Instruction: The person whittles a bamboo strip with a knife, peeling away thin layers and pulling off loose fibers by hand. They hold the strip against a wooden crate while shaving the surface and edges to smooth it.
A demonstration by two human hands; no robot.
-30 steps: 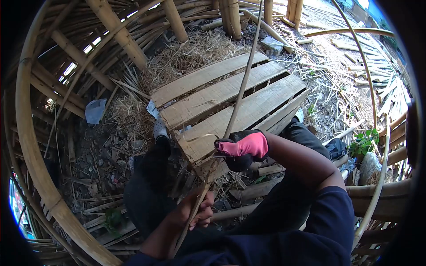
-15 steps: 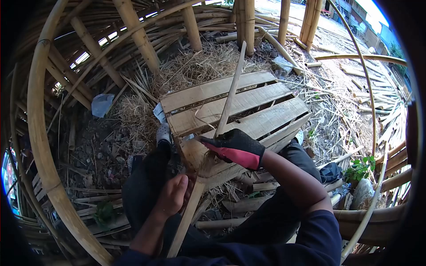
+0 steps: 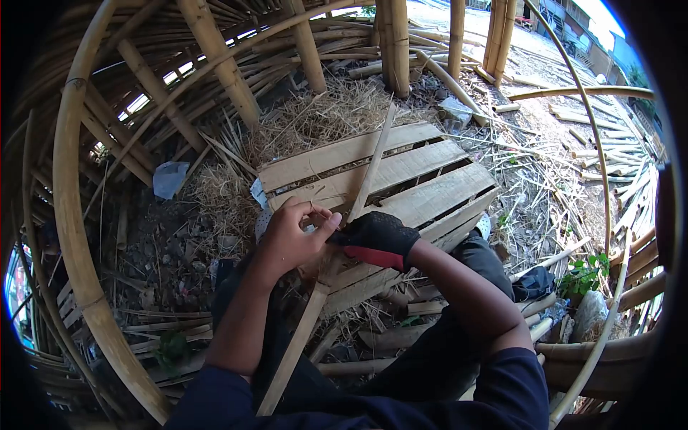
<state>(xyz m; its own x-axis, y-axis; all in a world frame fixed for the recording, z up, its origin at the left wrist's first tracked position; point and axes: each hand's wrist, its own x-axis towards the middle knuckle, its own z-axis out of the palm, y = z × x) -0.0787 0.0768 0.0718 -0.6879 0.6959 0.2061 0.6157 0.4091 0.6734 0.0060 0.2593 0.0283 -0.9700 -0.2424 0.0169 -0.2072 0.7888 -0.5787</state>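
Note:
A long bamboo strip (image 3: 373, 163) runs slantwise across a slatted wooden crate (image 3: 423, 172) and down between my legs. My right hand (image 3: 380, 236), in a black and red glove, is closed around the strip at the crate's near edge. My bare left hand (image 3: 295, 240) is beside it on the left, fingers curled and thumb tip close to the gloved fingers. Whatever is between the left fingertips is too small to make out. The strip's lower part (image 3: 295, 347) slopes toward my lap.
Bamboo poles (image 3: 218, 61) stand upright behind the crate, and a curved pole (image 3: 68, 193) rises at the left. Dry shavings (image 3: 315, 118) are heaped beyond the crate. Cut bamboo pieces (image 3: 609, 140) litter the ground at right. A plastic bag (image 3: 170, 179) lies at left.
My left hand has risen from below the crate's near corner to beside the gloved right hand. The right hand stays at nearly the same spot on the strip.

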